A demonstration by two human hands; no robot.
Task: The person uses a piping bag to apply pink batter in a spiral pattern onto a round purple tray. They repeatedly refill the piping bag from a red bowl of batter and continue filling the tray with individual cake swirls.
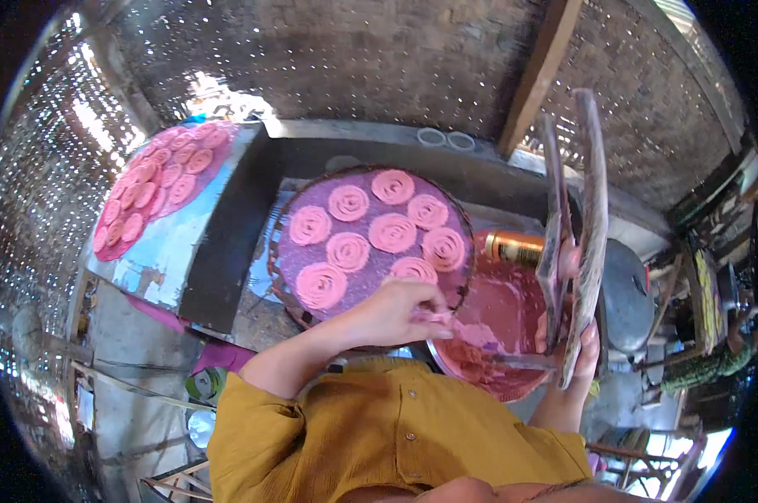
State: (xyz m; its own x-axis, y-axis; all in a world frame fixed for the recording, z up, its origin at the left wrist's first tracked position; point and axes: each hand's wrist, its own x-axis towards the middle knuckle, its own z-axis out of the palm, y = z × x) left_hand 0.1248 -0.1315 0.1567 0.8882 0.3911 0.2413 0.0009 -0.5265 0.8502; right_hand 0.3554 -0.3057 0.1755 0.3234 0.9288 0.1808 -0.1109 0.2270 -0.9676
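A round tray (291, 189) with a dark rim and purple lining carries several pink dough spirals (393, 233). My left hand (396, 312) is over its near right edge, beside the nearest spiral, fingers closed on a small bit of pink dough (432, 318). My right hand (582, 348) grips a wooden press (593, 218) made of two long, weathered pieces, tilted upright; part of the grip is hidden behind the wood. Between the hands is a basin (446, 359) with reddish-pink dough (473, 360) in it.
At the left, more pink spirals (178, 158) cover a cloth on a raised pale-blue board (148, 272). A gold-labelled jar (515, 248) lies behind the basin. Two small rings (446, 139) rest on the back ledge. A grey lidded pot (629, 293) stands at the right. Woven walls (379, 59) enclose the back.
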